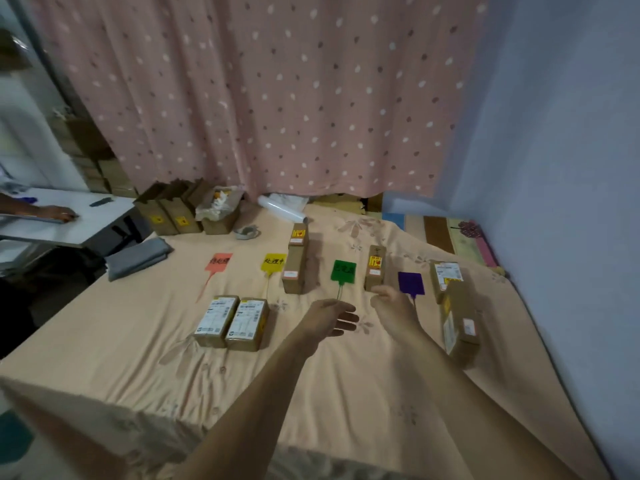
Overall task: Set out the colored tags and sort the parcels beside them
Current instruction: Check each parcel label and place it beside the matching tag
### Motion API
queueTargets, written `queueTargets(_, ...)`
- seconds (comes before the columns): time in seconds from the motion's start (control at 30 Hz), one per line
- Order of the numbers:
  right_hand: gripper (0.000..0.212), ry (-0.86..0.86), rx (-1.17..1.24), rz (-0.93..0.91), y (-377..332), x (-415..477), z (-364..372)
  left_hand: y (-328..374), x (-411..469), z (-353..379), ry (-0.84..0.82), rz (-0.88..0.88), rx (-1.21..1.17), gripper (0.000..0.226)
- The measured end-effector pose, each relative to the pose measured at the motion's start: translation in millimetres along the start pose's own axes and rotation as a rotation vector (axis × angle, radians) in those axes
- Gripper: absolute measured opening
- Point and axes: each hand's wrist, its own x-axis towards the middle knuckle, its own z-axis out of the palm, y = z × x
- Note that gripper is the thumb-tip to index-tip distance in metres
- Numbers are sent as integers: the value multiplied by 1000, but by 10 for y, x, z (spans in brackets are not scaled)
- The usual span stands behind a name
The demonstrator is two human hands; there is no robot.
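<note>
Four tags lying in a row, parcels beside them.
Left hand (330, 315) hovering, fingers spread; right hand (393, 303), finger state untellable, risking toppling the upright parcel (375, 268).

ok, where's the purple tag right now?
Head view, right of centre on the bed: the purple tag lies flat between an upright parcel on its left and the labelled parcel on its right, just beyond the right hand.

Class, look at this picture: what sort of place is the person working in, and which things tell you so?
Probably a bedroom used for sorting parcels: a bed sheet as worktop, a dotted pink curtain behind, cardboard parcels.
</note>
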Motion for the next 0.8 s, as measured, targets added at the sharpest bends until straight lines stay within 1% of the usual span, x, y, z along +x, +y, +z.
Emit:
queueTargets(0.13, 28, -43, 40, 23, -269, -209, 608, -122, -127, -713, 16, 34, 2, 29)
queueTargets(0.37, 24, -50, 122, 133, -521, -634, 1860, -485, -298, -1945, 46, 21, 7, 25)
queueTargets(0.43, 24, -55, 131, 155, -529, -710, 2126, -592, -312, -2213, 53, 30, 17, 19)
queueTargets(0.5, 23, -53, 132, 182, -500, -787, 2419, -749, -317, -2498, 48, -4, 23, 13)
queueTargets(0.57, 20, -71, 104, 208, -493, -857, 2638, -918, -297, -2721, 38, -39, 58, 12)
queueTargets(0.63, 18, -74, 79, 232, -426, -837, 2823, -1084, -253, -2887, 27, -68, 93, 16)
queueTargets(0.7, 21, -83, 31, 252, -318, -793, 2994, -1255, -186, -2955, 19, -85, 126, 21)
queueTargets(0.8, 32, -135, -65, 273, -163, -680, 3214, -1440, -59, -2900, 6, -76, 228, 14)
